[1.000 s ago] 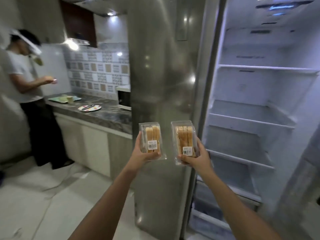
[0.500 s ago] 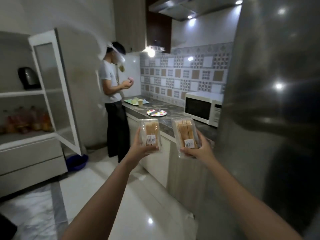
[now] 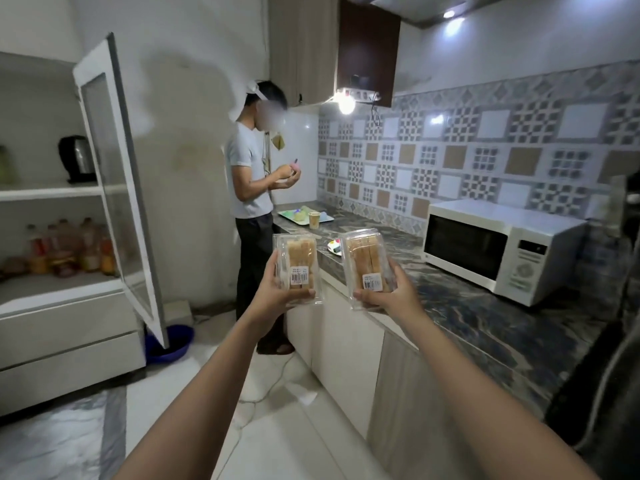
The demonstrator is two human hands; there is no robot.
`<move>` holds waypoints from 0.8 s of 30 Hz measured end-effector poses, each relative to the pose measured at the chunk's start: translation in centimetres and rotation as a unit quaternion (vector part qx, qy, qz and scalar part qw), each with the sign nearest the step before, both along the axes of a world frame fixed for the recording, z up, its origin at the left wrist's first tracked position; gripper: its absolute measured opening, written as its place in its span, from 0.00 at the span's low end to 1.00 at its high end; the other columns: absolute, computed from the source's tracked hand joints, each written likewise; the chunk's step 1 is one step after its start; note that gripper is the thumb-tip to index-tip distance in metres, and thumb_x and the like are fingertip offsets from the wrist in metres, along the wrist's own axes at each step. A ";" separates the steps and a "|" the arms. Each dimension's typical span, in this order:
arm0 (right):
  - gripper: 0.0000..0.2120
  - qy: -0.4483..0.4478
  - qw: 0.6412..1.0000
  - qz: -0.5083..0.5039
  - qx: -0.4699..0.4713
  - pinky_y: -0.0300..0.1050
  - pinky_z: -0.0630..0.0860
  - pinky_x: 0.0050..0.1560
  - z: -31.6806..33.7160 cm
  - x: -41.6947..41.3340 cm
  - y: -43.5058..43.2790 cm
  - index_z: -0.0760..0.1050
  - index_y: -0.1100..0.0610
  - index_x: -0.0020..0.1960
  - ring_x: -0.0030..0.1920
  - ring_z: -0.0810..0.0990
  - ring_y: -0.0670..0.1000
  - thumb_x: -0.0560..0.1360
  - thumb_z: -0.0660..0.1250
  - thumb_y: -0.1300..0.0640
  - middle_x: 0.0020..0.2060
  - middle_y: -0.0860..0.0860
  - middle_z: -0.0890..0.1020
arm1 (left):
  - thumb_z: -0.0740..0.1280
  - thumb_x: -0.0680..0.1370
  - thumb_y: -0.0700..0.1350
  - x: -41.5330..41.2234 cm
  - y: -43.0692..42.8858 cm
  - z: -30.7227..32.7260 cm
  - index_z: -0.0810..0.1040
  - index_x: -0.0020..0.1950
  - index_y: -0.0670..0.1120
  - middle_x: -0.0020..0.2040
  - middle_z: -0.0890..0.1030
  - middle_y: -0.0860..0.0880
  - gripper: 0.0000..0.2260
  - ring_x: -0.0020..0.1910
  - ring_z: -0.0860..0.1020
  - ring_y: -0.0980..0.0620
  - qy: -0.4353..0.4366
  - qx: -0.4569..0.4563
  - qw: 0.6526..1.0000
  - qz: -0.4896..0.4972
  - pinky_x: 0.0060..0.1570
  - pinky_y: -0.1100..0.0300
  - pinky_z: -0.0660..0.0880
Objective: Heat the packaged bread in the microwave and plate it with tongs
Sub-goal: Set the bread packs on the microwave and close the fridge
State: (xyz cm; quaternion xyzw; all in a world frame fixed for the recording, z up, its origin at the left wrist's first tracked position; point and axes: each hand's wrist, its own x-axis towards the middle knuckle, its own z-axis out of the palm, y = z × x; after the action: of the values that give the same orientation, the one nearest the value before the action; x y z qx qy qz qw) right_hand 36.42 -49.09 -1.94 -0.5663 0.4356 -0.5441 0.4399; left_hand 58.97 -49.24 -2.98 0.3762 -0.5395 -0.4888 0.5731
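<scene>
2 clear plastic bread packs (image 3: 298,266) (image 3: 367,268), left hand (image 3: 277,292), right hand (image 3: 391,296), boxy white microwave (image 3: 502,249)

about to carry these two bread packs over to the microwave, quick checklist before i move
1. Left hand grips left bread pack: ok.
2. Right hand grips right bread pack: ok.
3. Microwave door open: not ok, it is shut.
4. A free hand for the door: not ok, both hold packs.
5. Plate on the counter: ok, partly hidden behind the packs.
6. Tongs at hand: cannot tell.
</scene>
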 end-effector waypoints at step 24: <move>0.42 -0.053 0.978 -0.203 0.003 0.44 0.82 0.35 4.8 -23.7 -45.4 0.62 0.51 0.72 0.52 0.80 0.53 0.65 0.76 0.69 0.61 0.56 0.77 | 0.71 0.66 0.25 -28.2 -54.4 5.2 0.50 0.76 0.58 0.55 0.78 0.39 0.50 0.50 0.81 0.41 0.010 0.053 0.981 -0.184 0.51 0.47 0.79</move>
State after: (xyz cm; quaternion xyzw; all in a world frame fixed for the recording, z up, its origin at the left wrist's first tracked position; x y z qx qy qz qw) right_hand 12.77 -94.46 2.84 -0.4351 0.5193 -0.6502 0.3440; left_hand 30.76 -103.64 2.25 0.2955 -0.5673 -0.6176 0.4576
